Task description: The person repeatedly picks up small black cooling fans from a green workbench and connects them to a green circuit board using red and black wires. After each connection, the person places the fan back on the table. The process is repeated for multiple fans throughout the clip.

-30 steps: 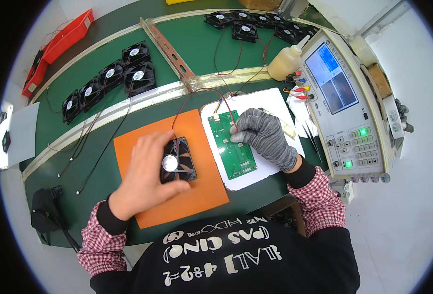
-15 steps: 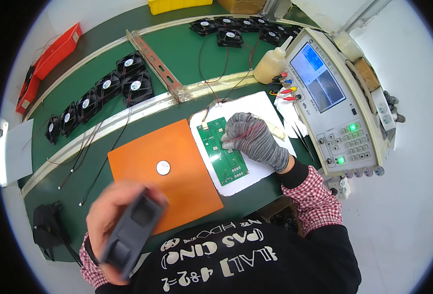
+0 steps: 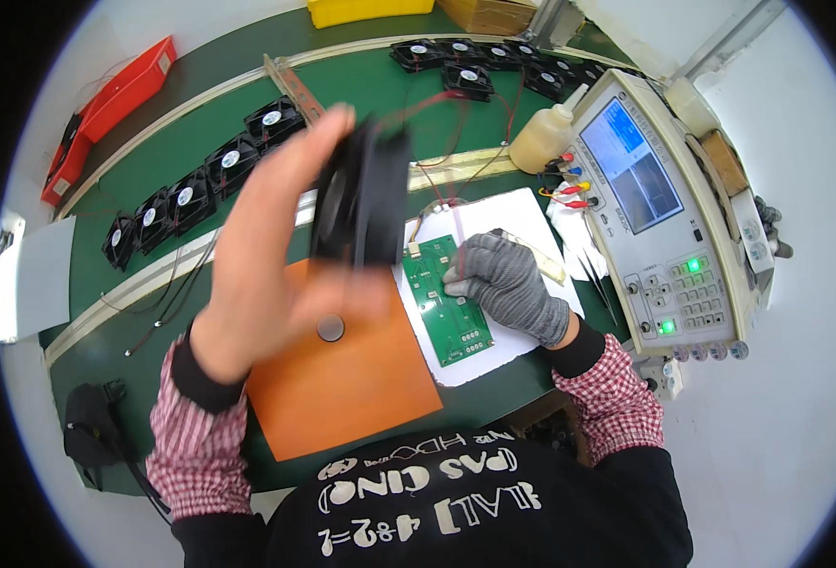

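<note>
My left hand (image 3: 259, 241), bare and blurred by motion, is raised over the orange mat (image 3: 361, 402) and grips a black cooling fan (image 3: 366, 194) on edge between thumb and fingers. A red wire trails from the fan toward the back. In a grey striped glove, my right hand (image 3: 511, 292) rests at the right edge of a green circuit board (image 3: 442, 308), thumb and fingertips pinched together. What the pinch holds is too small to make out. The board lies on a white pad (image 3: 522, 222). A small round disc (image 3: 331, 328) sits on the orange mat, below the fan.
At the right stands a tester (image 3: 669, 218) with a lit screen and coloured leads. Beside it are a squeeze bottle (image 3: 541, 137) and tweezers (image 3: 600, 284). Black fans (image 3: 189, 199) line the left and the back (image 3: 465, 80). Red bins (image 3: 120, 99) stand far left.
My left hand has swung the fan up and forward from near my body to above the mat. My right hand stays at the board; the whole view has shifted slightly.
</note>
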Available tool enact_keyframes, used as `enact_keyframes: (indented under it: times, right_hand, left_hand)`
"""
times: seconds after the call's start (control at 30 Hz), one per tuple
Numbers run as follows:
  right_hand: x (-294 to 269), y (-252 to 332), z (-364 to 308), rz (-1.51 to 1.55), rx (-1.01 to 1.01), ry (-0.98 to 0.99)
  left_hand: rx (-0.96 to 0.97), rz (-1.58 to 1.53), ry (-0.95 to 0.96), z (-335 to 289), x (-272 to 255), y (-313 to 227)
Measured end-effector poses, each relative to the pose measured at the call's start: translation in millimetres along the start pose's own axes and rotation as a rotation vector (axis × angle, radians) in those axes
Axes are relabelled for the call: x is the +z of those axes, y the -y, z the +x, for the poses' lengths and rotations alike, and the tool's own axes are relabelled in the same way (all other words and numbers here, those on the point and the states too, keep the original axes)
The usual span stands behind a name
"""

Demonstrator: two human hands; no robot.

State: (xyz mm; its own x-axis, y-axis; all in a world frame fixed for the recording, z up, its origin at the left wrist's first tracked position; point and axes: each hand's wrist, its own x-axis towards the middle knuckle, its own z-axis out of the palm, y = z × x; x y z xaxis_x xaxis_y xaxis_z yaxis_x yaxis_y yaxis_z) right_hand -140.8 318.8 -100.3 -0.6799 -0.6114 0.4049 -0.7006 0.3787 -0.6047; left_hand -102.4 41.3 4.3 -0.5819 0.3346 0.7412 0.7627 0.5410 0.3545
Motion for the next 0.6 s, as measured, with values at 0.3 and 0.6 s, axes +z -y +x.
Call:
enact_keyframes:
  times: [0.3,0.6]
  right_hand:
    - [-3,5,2,0.599,0.376,-0.301]
    - [2,76,-4,0.928,0.18,0.647]
  left_hand:
    - [-0.222,0.78,0.428,-33,16,117]
    - [0.416,0.413,-0.13,-3,2,-51]
